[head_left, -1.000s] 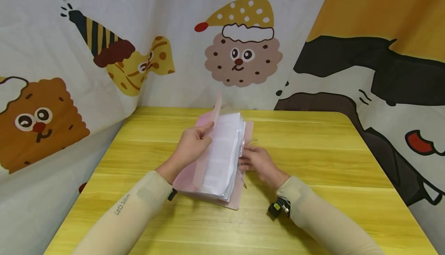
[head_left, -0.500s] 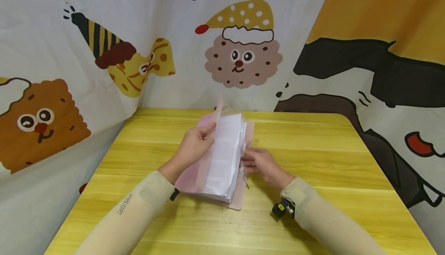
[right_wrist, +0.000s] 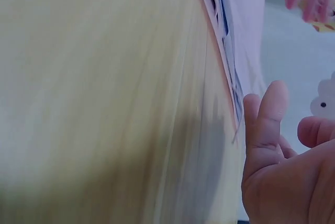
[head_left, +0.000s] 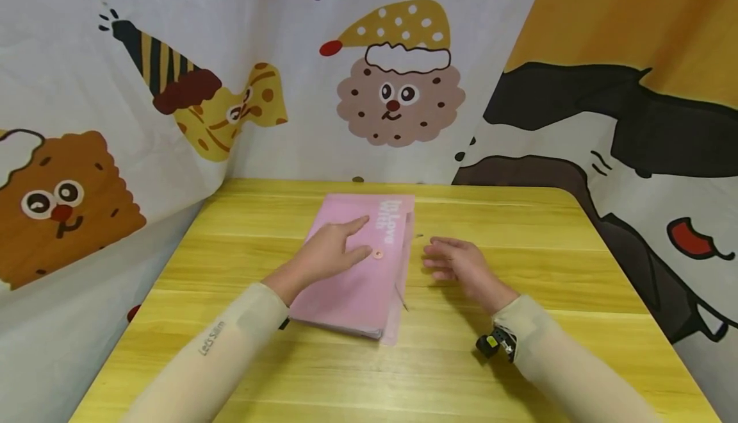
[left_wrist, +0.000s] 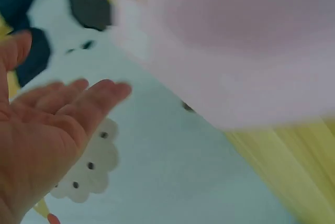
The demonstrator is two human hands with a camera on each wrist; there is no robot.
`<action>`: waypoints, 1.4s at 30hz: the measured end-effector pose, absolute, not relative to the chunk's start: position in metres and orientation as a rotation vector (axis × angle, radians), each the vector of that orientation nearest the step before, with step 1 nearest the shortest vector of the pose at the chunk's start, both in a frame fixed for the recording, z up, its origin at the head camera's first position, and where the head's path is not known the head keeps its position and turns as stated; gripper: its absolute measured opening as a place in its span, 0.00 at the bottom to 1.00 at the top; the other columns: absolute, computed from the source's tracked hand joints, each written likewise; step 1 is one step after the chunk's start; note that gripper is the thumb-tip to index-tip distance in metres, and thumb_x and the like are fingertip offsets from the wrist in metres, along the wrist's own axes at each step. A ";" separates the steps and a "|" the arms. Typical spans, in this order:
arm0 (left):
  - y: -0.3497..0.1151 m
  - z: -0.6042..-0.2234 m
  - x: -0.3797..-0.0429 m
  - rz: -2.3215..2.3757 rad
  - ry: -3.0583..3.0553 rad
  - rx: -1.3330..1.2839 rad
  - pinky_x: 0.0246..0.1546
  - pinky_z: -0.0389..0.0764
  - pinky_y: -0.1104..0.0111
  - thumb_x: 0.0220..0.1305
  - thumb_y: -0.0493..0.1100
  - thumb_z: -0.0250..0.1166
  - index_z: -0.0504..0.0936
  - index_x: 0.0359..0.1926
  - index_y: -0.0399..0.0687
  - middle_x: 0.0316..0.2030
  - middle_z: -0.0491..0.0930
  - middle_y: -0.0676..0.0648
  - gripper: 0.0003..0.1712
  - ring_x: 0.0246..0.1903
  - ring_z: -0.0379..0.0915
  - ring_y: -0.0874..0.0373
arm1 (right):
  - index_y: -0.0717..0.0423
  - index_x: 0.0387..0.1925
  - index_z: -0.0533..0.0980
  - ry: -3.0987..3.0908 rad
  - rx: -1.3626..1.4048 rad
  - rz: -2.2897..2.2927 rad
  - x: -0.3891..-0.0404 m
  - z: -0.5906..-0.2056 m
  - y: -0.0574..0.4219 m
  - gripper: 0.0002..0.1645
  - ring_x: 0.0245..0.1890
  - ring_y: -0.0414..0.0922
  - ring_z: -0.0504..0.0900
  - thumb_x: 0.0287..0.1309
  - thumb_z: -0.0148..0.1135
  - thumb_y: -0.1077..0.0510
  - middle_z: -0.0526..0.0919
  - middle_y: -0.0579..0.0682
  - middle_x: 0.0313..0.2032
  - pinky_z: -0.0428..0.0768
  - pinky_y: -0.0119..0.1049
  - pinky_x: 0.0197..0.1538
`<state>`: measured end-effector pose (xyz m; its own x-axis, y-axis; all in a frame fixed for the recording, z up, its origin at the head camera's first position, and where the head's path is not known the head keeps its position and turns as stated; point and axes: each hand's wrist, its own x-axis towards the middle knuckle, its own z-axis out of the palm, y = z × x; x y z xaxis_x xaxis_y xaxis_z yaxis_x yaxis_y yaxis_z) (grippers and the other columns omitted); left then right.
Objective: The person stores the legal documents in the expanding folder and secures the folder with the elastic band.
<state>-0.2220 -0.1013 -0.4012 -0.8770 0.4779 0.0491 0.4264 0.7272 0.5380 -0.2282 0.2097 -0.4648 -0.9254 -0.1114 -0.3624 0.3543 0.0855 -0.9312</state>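
Observation:
A pink document folder lies on the table with its front cover down over the papers. White lettering and a small round button mark the cover. My left hand is over the cover with fingers extended and holds nothing; in the left wrist view a gap shows between this hand and the pink cover. To the right of the folder, my right hand hovers with loosely bent fingers, holding nothing. A thin cord with a metal tip sticks out from the folder's right side.
The yellow wood-grain table extends around the folder. Behind it hangs a white curtain printed with cartoon figures. A small black device sits at my right wrist.
The folder's cover, held up by my left hand before, has come down over the white papers. My left fingers have let go of it. My right hand has drawn away to the right.

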 end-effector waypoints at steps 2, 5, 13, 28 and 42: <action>-0.110 -0.410 -0.225 0.586 2.872 0.834 0.65 0.82 0.50 0.73 0.56 0.69 0.70 0.79 0.46 0.57 0.88 0.39 0.41 0.58 0.84 0.41 | 0.63 0.79 0.64 2.042 0.242 -1.886 -0.228 -0.464 0.216 0.35 0.54 0.45 0.90 0.82 0.53 0.49 0.75 0.65 0.73 0.89 0.32 0.45; -0.125 -0.425 -0.227 0.275 2.875 0.929 0.80 0.59 0.38 0.70 0.60 0.71 0.73 0.77 0.44 0.77 0.71 0.38 0.43 0.79 0.60 0.31 | 0.64 0.80 0.63 2.056 0.232 -1.867 -0.227 -0.463 0.225 0.36 0.55 0.44 0.89 0.82 0.53 0.48 0.75 0.66 0.73 0.89 0.32 0.47; -0.152 -0.459 -0.224 0.073 2.817 0.968 0.75 0.42 0.22 0.66 0.80 0.60 0.62 0.84 0.60 0.85 0.53 0.41 0.54 0.83 0.38 0.25 | 0.71 0.76 0.66 2.225 0.138 -1.663 -0.227 -0.465 0.241 0.36 0.58 0.50 0.88 0.79 0.58 0.51 0.80 0.68 0.67 0.88 0.41 0.57; -0.146 -0.480 -0.224 0.123 2.726 0.832 0.73 0.44 0.20 0.68 0.82 0.54 0.50 0.87 0.69 0.88 0.42 0.45 0.55 0.83 0.34 0.25 | 0.77 0.78 0.57 2.103 -0.064 -1.501 -0.246 -0.469 0.252 0.39 0.55 0.49 0.87 0.82 0.53 0.54 0.82 0.70 0.63 0.87 0.42 0.61; -0.073 -0.478 -0.185 0.117 2.807 0.478 0.65 0.58 0.17 0.60 0.87 0.56 0.54 0.86 0.68 0.87 0.48 0.42 0.61 0.81 0.43 0.21 | 0.76 0.80 0.52 2.096 0.143 -1.563 -0.249 -0.450 0.210 0.43 0.68 0.63 0.81 0.80 0.53 0.52 0.67 0.73 0.75 0.81 0.53 0.70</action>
